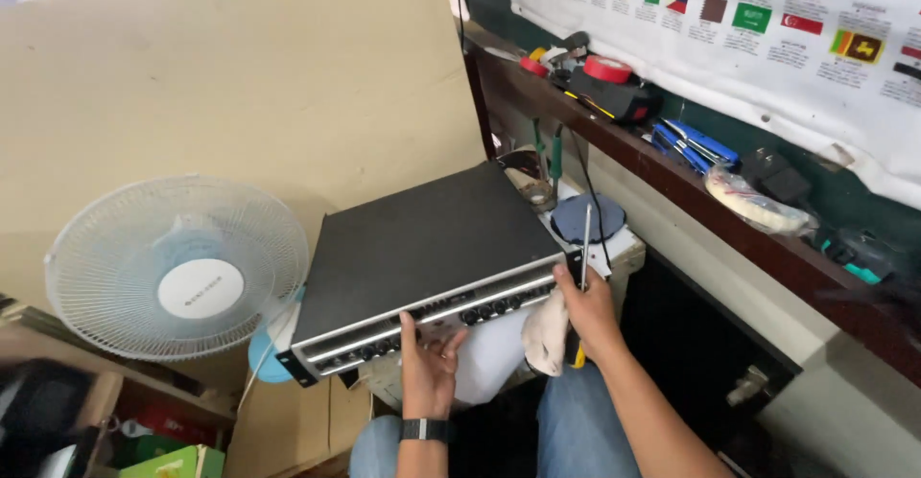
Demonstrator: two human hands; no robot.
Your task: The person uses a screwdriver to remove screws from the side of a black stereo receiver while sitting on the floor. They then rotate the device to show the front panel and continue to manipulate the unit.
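I see my left hand [427,358], fingers spread open, propping the front panel of a black amplifier [427,257] lying lengthwise across my lap, while my right hand [587,310], at its right end, grips an upright screwdriver [585,248] and a cloth [547,334].

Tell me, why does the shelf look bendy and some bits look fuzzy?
In the head view, the wide lens curves the wooden shelf and the flag poster near the edges; the bottom left corner is smeared with blur; bright light washes out the top left corner; the black amplifier, the left hand and the right hand with its screwdriver stay fairly sharp.
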